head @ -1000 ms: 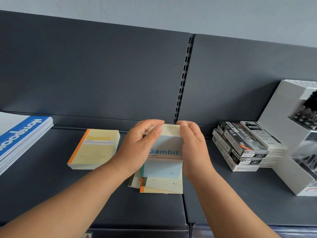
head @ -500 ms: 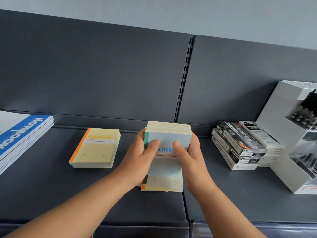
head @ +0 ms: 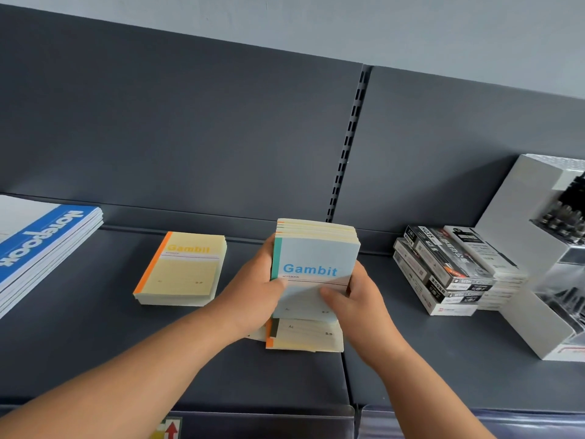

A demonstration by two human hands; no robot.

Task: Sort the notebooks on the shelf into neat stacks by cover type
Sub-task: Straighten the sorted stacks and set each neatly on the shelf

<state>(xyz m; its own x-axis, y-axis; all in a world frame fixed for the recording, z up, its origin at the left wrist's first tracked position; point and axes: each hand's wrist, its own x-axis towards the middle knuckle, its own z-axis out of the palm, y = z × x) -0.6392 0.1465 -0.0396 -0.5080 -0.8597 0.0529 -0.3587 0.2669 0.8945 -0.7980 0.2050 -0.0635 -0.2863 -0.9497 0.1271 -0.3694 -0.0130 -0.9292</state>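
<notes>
Both hands are clamped on one bundle (head: 316, 248) of small notebooks, held tilted above the shelf (head: 79, 343). The left hand (head: 253, 289) grips its spine side and the right hand (head: 357, 299) its open side, with both thumbs pressed on the front cover. The front book is the blue Gambit notebook (head: 313, 264). The books behind it show cream and orange edges, so the bundle appears mixed.

Risks noted:
- The bundle is gripped only at its lower half. The rear books could fan out or slide free if the grip loosens.
- Directly beneath lies a skewed loose pile (head: 304, 339) of yellow covers. A dropped book would scatter it further, possibly toward the shelf's front edge.
- Setting the whole bundle on the yellow Gambit stack (head: 183, 270), which lies to the left and well apart, would bury a blue cover among yellow ones.

Containers:
- The white display stand (head: 522, 232) at the right holds dark pens (head: 566, 210) in its upper tier (number not discernible).
- The pen boxes (head: 443, 274) stacked beside it are closed, so their contents cannot be seen.
- The large blue notebooks (head: 41, 245) lie stacked at far left.
</notes>
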